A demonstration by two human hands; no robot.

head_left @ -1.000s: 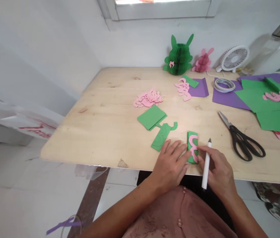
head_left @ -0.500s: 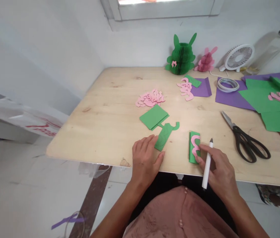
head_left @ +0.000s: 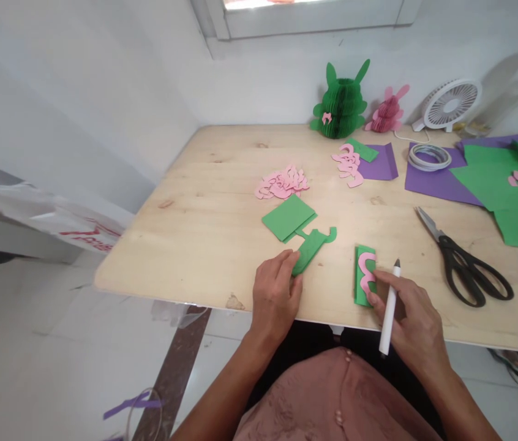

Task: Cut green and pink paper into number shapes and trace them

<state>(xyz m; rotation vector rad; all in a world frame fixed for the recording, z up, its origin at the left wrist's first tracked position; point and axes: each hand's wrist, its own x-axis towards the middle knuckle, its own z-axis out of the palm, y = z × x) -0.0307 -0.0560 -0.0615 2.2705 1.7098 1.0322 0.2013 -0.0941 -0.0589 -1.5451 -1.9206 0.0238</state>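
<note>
My left hand point(head_left: 277, 297) pinches the lower end of a green cut-out strip point(head_left: 310, 250) between thumb and fingers. That strip has a curved hook at its upper right and lies beside a folded green card point(head_left: 289, 217). My right hand point(head_left: 412, 318) holds a white pen point(head_left: 388, 315), tip pointing up. Its thumb and index finger also touch a pink wavy cut-out point(head_left: 365, 272), which lies on a narrow folded green piece point(head_left: 359, 291) near the table edge.
Black-handled scissors point(head_left: 463, 260) lie right of my right hand. Pink cut-outs point(head_left: 283, 182) are heaped behind the card. Farther back are purple paper point(head_left: 381, 162), tape rolls point(head_left: 430, 157), a green paper figure point(head_left: 342, 107), a pink one point(head_left: 386, 113) and a white fan point(head_left: 452, 105).
My left thumb has closed toward the fingers on the green strip, whose lower end now looks slightly lifted and tilted. The whole view has shifted a little. My right hand keeps its hold.
</note>
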